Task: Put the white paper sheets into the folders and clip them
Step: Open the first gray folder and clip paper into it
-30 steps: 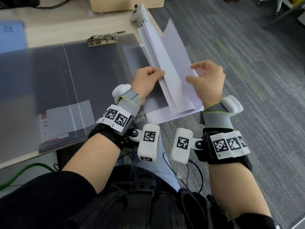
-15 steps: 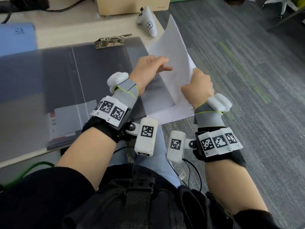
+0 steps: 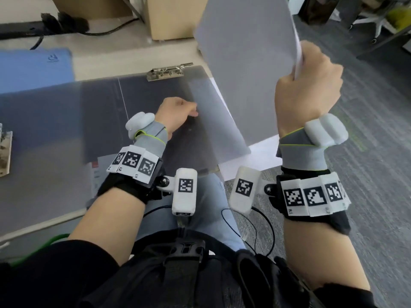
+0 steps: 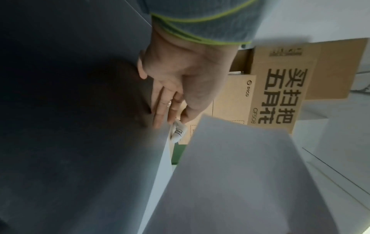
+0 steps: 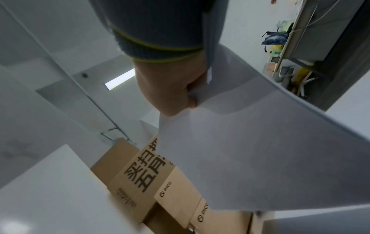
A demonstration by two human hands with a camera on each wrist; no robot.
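A grey translucent folder [image 3: 142, 112] lies open on the desk, with a metal clip [image 3: 165, 71] at its far edge. My right hand [image 3: 308, 85] grips white paper sheets [image 3: 242, 70] by their right edge and holds them raised and tilted above the folder's right side. In the right wrist view the thumb [image 5: 192, 101] pinches the sheets [image 5: 260, 150]. My left hand [image 3: 178, 114] rests on the folder with straight fingers [image 4: 160, 114] flat against it, beside the sheets [image 4: 240, 182]. More white paper [image 3: 255, 161] lies under the folder's right edge.
A blue folder [image 3: 33, 67] lies at the far left of the desk. Cardboard boxes [image 3: 175, 16] stand at the back, with a black cable [image 3: 106, 32] beside them. A white controller [image 4: 178, 133] lies past the folder. Carpet floor [image 3: 367, 130] is to the right.
My right hand has lifted the sheets off the stack, up and to the right. My left hand let go of the paper and now lies flat on the folder.
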